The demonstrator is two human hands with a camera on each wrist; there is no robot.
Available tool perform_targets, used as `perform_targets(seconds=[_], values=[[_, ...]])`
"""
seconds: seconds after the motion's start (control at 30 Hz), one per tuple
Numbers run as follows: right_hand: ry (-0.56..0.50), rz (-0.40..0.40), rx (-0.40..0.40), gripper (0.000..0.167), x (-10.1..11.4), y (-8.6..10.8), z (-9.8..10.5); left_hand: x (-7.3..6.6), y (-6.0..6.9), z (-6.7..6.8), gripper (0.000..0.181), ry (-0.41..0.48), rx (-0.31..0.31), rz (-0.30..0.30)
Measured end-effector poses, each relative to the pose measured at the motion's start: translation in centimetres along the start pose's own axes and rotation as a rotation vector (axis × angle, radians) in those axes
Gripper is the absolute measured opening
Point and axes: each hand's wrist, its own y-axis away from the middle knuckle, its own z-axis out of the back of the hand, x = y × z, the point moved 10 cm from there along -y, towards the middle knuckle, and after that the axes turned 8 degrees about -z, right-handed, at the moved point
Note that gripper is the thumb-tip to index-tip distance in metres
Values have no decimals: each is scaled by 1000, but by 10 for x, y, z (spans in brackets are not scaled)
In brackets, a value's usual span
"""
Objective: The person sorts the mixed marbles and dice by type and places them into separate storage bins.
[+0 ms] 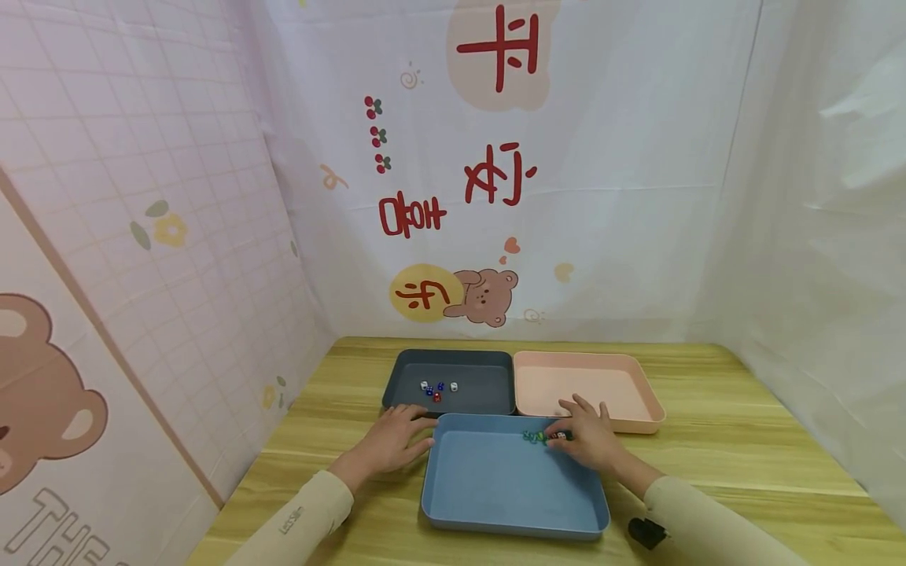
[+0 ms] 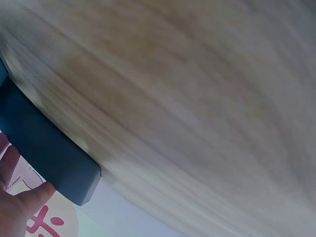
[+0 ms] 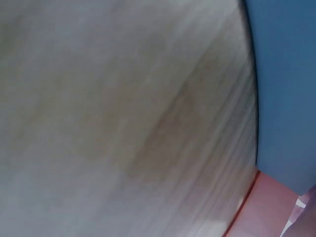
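Note:
A blue tray (image 1: 517,487) lies in front of me on the table. My left hand (image 1: 392,439) is at its far left corner with fingers stretched, the fingertips at the rim. In the left wrist view some fingers (image 2: 34,198) show beside the tray's outer wall. Over the tray's far right corner is my right hand (image 1: 587,436), thumb and index finger around small dice (image 1: 562,435) of red and white; whether they pinch one is too small to tell. Small green pieces (image 1: 531,436) lie just left of those fingertips. The right wrist view shows mostly table and tray wall.
Behind on the left stands a dark tray (image 1: 481,393) with several dice (image 1: 436,397) in white, blue and red. A pink tray (image 1: 587,377) adjoins it on the right. Near my right sleeve sits a small black object (image 1: 647,533). Printed cloth (image 1: 602,196) hangs around the wooden table (image 1: 708,472).

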Motion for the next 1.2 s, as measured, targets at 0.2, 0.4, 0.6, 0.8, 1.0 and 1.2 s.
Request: perform_targets(seconds=[0.2,0.4,0.6,0.8,1.0,1.2], values=[[23,-8,17,13,0,-1,-3,1,0,-1,40,-1,4,6],[60,-1,30,11,0,-2,-6,1,-1,-1,40,0,4,4],[46,2,26,11,2,-2,-6,0,-1,-1,40,6,8,7],[-11,-11,29,8,4,-2,-1,1,-1,-1,40,5,-3,9],[-68,-25,30,9,4,-3,4,1,-1,-2,39,6,-6,10],[-131,-29,1,6,3,-5,14,0,-1,0,38,6,-17,0]])
